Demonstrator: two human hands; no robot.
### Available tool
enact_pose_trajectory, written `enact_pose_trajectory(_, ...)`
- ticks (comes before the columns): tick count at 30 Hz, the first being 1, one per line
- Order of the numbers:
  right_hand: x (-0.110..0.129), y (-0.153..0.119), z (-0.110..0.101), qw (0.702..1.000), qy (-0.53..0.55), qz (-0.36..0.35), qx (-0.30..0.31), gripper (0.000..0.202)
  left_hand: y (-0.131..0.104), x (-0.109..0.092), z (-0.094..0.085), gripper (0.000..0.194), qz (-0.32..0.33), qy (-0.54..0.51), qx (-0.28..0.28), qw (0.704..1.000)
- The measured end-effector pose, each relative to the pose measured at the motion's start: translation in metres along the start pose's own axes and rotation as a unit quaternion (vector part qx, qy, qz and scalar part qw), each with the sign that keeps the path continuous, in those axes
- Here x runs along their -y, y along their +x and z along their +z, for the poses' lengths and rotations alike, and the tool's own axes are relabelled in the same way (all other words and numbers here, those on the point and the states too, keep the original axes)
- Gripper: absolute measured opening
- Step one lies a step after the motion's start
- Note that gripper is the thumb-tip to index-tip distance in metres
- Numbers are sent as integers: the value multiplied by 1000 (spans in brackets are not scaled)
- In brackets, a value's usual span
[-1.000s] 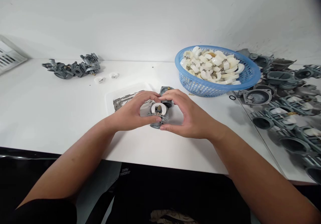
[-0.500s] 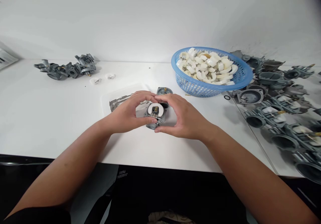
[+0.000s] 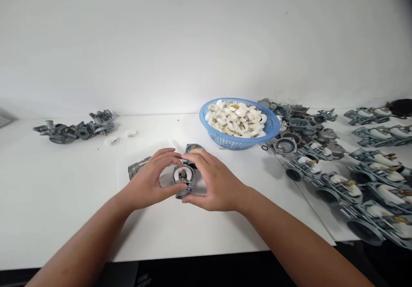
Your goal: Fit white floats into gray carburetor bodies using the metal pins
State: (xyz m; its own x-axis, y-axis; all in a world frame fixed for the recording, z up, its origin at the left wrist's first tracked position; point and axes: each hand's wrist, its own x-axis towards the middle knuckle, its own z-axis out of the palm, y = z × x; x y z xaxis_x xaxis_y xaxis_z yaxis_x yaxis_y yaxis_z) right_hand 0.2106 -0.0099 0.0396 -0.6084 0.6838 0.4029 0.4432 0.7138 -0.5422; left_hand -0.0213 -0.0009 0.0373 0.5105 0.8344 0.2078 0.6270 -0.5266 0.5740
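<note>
A grey metal carburetor body (image 3: 193, 184) stands on the white table between my hands, with a white C-shaped float (image 3: 177, 175) on top and a brass piece in its middle. My left hand (image 3: 153, 177) curves round its left side, the thumb at the front edge near a thin pin. From the right, my right hand (image 3: 215, 179) arches round it, fingertips at the back and thumb at the lower front. Both hands grip the body. Behind it lies another metal part (image 3: 192, 147), partly hidden. Thin metal pieces (image 3: 137, 167) lie in a clear tray left of my left hand.
A blue basket (image 3: 238, 142) full of white floats stands behind, to the right. Many carburetors (image 3: 341, 186) cover the right side. More metal bodies (image 3: 82, 129) lie at the back left, near two small white floats (image 3: 131, 134). A black ring (image 3: 264, 148) lies by the basket.
The view has tilted up and turned right, so everything sits lower and further left, and more carburetors show at the right. Both hands remain round the same body.
</note>
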Motion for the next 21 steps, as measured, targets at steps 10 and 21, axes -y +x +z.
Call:
enact_pose_trajectory(10,-3,-2,-3,992,-29,108,53,66,0,5,5,38,20,43,-16,999)
enact_pose_trajectory(21,6,0,-3,984,12,136,113,76,-4,4,17,45,19,-12,-37,999)
